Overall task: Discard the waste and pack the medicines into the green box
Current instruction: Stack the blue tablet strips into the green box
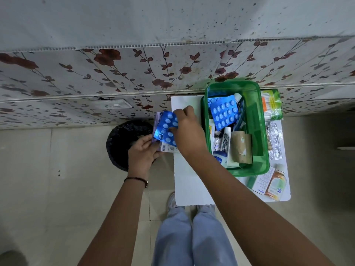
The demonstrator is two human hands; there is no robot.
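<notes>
A blue blister strip of white tablets [166, 129] is held between both hands at the left edge of the white table [189, 185], above a purple-and-white medicine carton [167, 148]. My left hand [143, 154] grips the strip and the carton from below. My right hand [187, 131] pinches the strip from the right. The green box [259, 131] stands on the table to the right and holds another blue blister strip [224, 112], ointment tubes, a brown roll [241, 146] and other items. A black-lined bin [123, 141] sits on the floor just left of the hands.
Right of the green box lie a green packet [272, 104] and a foil strip [275, 143]. An orange bottle [276, 184] and a leaflet [262, 181] lie at the table's front right. A floral-covered wall runs behind. My legs and shoes show below the table.
</notes>
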